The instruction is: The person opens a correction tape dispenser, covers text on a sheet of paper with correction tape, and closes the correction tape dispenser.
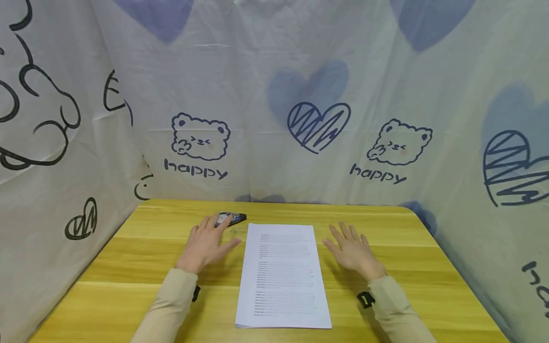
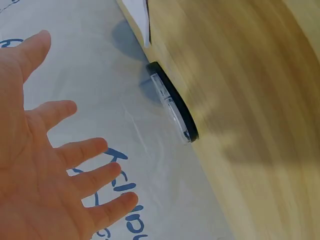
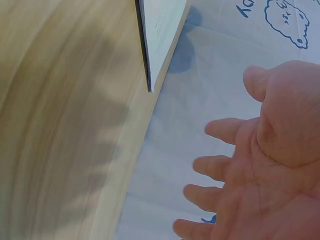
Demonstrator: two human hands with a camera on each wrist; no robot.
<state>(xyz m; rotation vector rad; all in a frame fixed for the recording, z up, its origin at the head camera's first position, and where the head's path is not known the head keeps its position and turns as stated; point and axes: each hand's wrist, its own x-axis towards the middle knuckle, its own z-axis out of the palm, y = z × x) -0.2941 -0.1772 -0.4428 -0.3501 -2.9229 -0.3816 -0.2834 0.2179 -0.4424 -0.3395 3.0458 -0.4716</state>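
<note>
White papers [image 1: 284,276] lie before us | left hand [image 1: 207,247] wide, near black object [image 1: 238,218] | right hand [image 1: 355,251] wide, near papers

matt paper stack [image 1: 285,276], smooth wood-grain table [image 1: 399,243]

Even light, soft-edged shadows [image 3: 102,112].

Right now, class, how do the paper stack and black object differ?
The paper stack is white and larger; the black object, smaller, has a clear part. In the head view, the left hand partly hides the black object, not the paper stack. Both rest on the table.
</note>
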